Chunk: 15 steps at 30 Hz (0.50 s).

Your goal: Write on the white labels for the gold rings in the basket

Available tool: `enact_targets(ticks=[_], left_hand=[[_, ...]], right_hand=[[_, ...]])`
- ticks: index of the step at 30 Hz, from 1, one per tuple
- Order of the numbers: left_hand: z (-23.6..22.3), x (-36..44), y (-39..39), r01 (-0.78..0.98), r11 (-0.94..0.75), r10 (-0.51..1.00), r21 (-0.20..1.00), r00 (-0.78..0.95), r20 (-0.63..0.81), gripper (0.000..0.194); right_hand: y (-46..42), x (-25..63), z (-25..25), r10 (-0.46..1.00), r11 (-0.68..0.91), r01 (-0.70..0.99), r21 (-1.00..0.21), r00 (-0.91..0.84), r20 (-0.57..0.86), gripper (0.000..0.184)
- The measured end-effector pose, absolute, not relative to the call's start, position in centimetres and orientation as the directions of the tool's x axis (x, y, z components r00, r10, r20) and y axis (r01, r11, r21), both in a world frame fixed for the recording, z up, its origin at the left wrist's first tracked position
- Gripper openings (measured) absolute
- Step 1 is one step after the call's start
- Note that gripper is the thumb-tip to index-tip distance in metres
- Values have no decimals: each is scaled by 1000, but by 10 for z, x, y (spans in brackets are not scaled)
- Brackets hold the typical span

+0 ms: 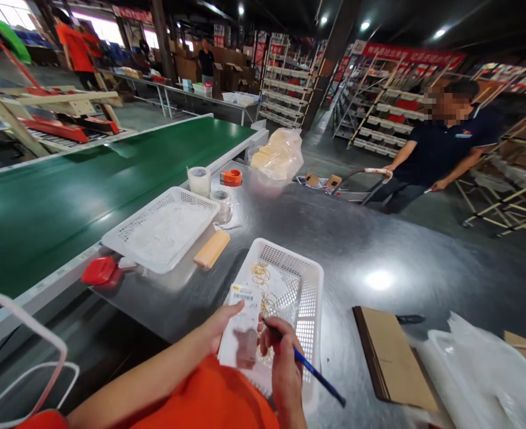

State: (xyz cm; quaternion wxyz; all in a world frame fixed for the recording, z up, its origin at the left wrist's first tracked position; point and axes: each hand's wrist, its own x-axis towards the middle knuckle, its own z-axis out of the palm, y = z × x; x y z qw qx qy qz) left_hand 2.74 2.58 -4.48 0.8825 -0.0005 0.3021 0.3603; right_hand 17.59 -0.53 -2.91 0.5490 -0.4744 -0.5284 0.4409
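Observation:
My left hand (222,325) grips a white paper slip (241,316) by its left edge, thumb on top. A barcode is printed near the slip's upper end, and a shadow falls across its lower part. In my right hand (285,351) is a blue pen (319,376), its dark tip pointing at the slip's right edge. Whether the tip touches the paper I cannot tell. Under both hands stands a white perforated basket (315,286), holding gold-coloured ring-like pieces (260,273) and clear plastic packaging. The slip and my hands hide part of the basket's contents.
Left of the basket are another white basket (173,193), a tan block (212,249), tape rolls (199,180) and an orange tape dispenser (231,177). Cardboard (392,357) and plastic wrap lie right. A green conveyor (124,167) runs behind; a person (451,149) holds a cart handle.

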Motion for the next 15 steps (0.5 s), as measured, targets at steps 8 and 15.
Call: enact_targets(ticks=[8,15], left_hand=[[-46,28,22,-627,742,630,238,530,-568,47],[-42,29,20,-601,768,591,222,532,-606,47]], right_hand=[[-15,149,-37,995,99,28,-995,15,100,37],[-20,145,-44,995,84,129,-988,47,90,47]])
